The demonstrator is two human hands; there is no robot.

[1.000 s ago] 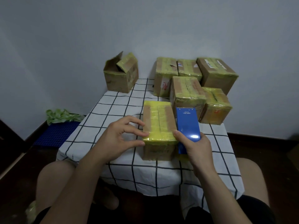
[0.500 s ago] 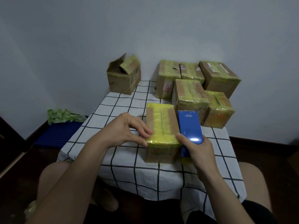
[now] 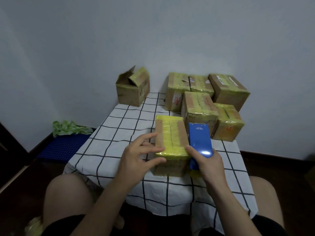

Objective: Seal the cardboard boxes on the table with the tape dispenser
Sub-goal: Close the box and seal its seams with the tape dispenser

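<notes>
Hands flank the near box (image 3: 171,133): the left hand (image 3: 141,155), fingers spread, touches its left side, and the right hand (image 3: 208,165) grips the blue tape dispenser (image 3: 199,141) just beside its right side. Box and dispenser both run lengthwise away from the person. Behind and left of this box on the worktop (image 3: 119,133), an open-flapped box (image 3: 133,90) stands well apart, nearer the left hand.

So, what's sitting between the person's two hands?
In the head view, a yellow-taped cardboard box lies between the left hand and the right hand, which grips the tape dispenser.
</notes>
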